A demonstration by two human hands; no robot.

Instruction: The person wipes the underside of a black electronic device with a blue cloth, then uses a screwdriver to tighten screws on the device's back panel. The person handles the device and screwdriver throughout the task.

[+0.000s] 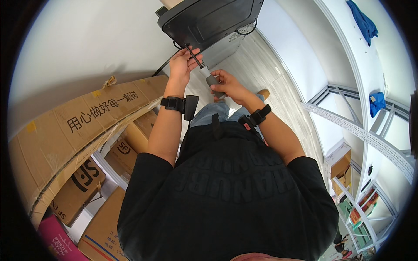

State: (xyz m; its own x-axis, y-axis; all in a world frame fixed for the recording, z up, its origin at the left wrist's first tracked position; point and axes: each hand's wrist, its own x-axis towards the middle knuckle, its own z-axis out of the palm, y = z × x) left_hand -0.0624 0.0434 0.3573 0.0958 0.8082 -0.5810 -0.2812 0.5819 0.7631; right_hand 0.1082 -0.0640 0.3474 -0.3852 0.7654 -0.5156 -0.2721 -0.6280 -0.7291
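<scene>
1. At the far left a long brown cardboard box (82, 130) leans at an angle, with a row of black characters printed along its side and scraps of yellow tape on its upper edge.
2. Below it lie several smaller brown cartons (82, 185) with bold black logos, 1 pink package (54, 238) at the bottom left corner, and 1 carton (102, 232) with a blue and red stripe.
3. The left hand (183, 63) is raised to the underside of a black flat device (209, 17); its fingers pinch the thin dark shaft of a screwdriver (204, 71) near the tip. A black strap with a small black unit sits on that wrist.
4. The screwdriver runs down and to the right from the device's lower edge, between the 2 hands, with a white collar and a grey handle.
5. The right hand (228, 85) is clenched around the grey handle, just below the left hand. A black band with a red tab circles that wrist.
6. A black cable (167, 63) hangs from the device beside the left hand.
7. To the right stand white metal shelf frames (361, 130); 2 blue cloths (363, 19) lie on them, and brown cardboard boxes (339, 161) sit lower down.
</scene>
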